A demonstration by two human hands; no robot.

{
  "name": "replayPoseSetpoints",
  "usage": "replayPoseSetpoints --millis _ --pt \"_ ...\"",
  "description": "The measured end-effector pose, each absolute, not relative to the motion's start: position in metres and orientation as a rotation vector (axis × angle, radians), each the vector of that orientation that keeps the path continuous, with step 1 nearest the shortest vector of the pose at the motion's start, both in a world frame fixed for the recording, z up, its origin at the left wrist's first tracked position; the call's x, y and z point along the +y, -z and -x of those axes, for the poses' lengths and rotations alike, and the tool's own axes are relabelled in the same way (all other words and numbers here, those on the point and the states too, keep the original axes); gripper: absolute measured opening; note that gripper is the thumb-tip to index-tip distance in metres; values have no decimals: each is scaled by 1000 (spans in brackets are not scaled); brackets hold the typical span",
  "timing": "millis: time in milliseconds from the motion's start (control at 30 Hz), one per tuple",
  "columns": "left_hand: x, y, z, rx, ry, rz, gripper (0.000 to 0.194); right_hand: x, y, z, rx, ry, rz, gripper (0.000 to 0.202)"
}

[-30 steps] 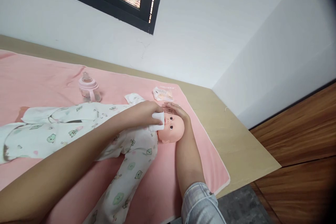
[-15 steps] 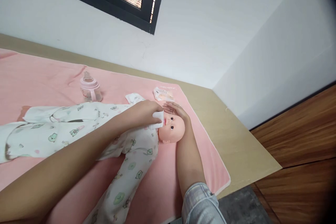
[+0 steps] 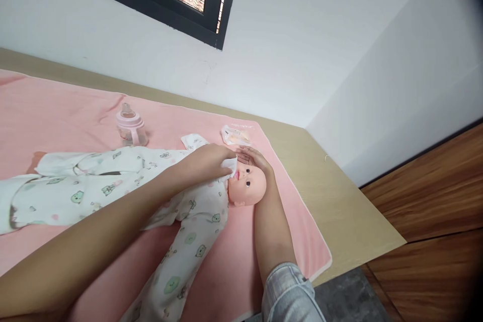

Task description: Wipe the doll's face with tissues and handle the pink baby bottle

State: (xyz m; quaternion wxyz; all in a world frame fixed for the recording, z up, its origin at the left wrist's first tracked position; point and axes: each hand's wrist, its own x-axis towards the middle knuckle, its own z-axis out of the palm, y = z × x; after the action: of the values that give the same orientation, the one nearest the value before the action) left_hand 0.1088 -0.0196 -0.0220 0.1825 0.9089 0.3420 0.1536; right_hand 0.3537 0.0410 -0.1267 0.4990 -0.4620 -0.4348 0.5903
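A baby doll (image 3: pixel 249 187) in a white patterned outfit (image 3: pixel 204 206) lies on its back on a pink blanket (image 3: pixel 226 256), head toward the right. My left hand (image 3: pixel 211 161) reaches across its chest and pinches a white tissue (image 3: pixel 229 165), held against the chin just below the mouth. Along the far side of the doll's head rests my right hand (image 3: pixel 254 157), fingers stretched out, with its wrist and forearm curving round the crown. My left fingertips are partly hidden behind the tissue.
On the blanket behind the doll stands a pink baby bottle (image 3: pixel 131 128) with a handle. A small clear plastic packet (image 3: pixel 236 136) lies near the blanket's far corner. The wooden table (image 3: pixel 339 211) borders a white wall with a dark-framed window (image 3: pixel 211 25).
My left hand has shifted the tissue slightly at the doll's chin, and more of the mouth shows. The tissue looks more crumpled. My right hand has stayed in place.
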Motion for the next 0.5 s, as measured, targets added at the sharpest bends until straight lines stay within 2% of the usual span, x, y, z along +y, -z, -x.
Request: replayPoseSetpoints --millis 267,500 --pt "-18 26 -110 962 -549 -2555 11 44 128 -355 -1019 -1457 1090 21" --pt "-15 29 -114 1004 -563 -2601 21 44 129 -354 -988 -1449 1093 13"
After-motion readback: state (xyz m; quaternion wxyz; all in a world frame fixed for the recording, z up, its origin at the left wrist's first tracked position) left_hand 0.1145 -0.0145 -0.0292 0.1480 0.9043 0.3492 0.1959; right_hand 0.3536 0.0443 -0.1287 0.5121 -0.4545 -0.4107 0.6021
